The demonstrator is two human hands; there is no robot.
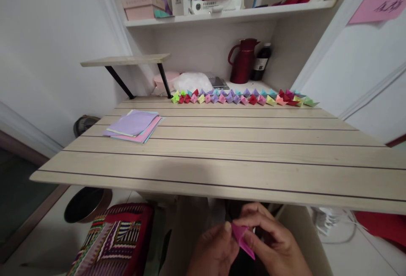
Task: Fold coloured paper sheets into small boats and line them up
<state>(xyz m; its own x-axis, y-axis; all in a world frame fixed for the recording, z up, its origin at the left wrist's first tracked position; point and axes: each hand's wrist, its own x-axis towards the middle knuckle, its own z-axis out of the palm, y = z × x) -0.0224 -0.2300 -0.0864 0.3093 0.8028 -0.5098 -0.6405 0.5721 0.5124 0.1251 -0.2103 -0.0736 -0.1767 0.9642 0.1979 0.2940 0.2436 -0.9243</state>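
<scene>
A small piece of bright pink folded paper is held between both hands, below the table's front edge. My left hand pinches its left side with thumb and fingers. On the other side, my right hand grips the paper, its thumb pressed against a fold and its fingers curled over the top. Along the back of the table runs a double row of small folded paper boats in many colours. A stack of square coloured paper, lilac on top, lies on the table's left side.
The slatted wooden table spans the view, with a small raised shelf at its back left. Behind stand a dark red jug and a dark bottle. A patterned cloth seat and a black pan are below left.
</scene>
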